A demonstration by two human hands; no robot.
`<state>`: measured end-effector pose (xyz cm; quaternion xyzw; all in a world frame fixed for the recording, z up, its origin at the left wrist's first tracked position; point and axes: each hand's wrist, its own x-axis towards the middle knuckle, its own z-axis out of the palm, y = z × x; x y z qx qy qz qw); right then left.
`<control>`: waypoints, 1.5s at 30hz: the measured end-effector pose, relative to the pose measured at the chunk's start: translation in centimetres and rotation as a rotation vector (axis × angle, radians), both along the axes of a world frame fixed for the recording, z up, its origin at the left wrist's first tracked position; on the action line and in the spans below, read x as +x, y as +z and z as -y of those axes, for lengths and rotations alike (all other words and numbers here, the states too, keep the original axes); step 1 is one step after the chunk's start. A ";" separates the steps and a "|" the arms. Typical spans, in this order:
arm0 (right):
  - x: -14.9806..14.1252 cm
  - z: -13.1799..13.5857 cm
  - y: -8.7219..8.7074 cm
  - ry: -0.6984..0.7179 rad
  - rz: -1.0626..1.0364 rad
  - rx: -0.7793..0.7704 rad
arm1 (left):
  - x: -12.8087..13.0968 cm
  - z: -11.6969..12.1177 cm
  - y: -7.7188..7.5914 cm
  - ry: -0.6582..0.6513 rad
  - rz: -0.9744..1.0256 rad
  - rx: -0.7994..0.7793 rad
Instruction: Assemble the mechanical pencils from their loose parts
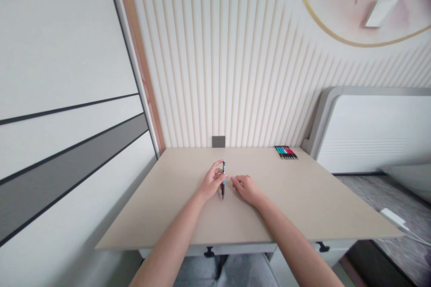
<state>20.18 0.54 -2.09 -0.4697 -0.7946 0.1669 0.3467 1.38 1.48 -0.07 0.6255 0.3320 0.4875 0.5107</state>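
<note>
Between the thumb and fingers of my left hand (214, 181) is a pen (223, 190) with a blue and black barrel and a silvery upper end. Its dark tip points down toward me, over the middle of the desk (188, 219). A bit of red shows beside the barrel, under my fingers; what it is I cannot tell. Just right of the pen and apart from it, my right hand (247, 188) rests on the desktop with its fingers curled in. Nothing shows in it, though its palm is hidden.
A row of several pens (286, 152) in teal, red and black lies at the desk's far right corner. Behind the desk is a ribbed wall with a dark socket (218, 141). A white cabinet (67, 166) stands left, a bed headboard (370, 130) right.
</note>
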 end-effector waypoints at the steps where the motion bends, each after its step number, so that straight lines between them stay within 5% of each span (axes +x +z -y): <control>1: 0.0 0.0 0.0 0.002 -0.001 0.001 | 0.0 0.0 0.0 -0.001 0.001 0.000; 28: -0.6 1.0 0.7 0.109 0.033 -0.045 | 0.0 -0.9 -1.1 0.119 0.123 0.019; 37: 0.5 -0.5 0.4 -0.297 0.099 -0.112 | -0.4 -2.3 -2.7 0.300 -0.081 0.070; 45: 9.0 -5.3 1.2 -0.773 0.259 -0.296 | 0.0 -1.3 -2.0 0.177 -0.379 0.183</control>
